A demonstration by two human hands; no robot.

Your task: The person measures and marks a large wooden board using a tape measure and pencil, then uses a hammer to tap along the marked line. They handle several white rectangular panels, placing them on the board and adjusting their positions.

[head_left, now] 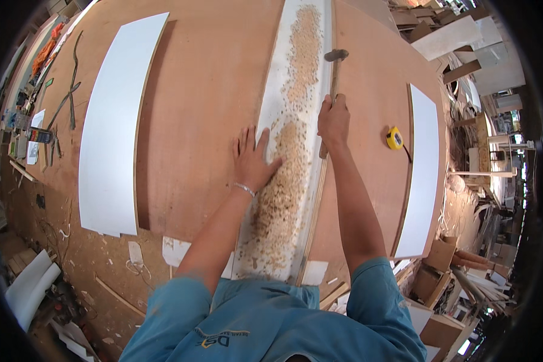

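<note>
A long white board [265, 247], speckled with tan, crumbly material and dark flecks, runs lengthwise in front of me. My left hand [253, 158] lies with fingers spread on its left edge, thumb reaching onto the speckled patch. My right hand [333, 123] is wrapped round the handle of a hammer [336, 55] along the board's right edge; the hammer's dark head points away from me, near the upper part of the board.
The brown sheet worktop [205, 90] holds white panels left [111, 127] and right [422, 175], a yellow tape measure [394, 138], and several cans and tools [39, 135] at far left. Offcuts and scrap boards [476, 60] surround the worktop.
</note>
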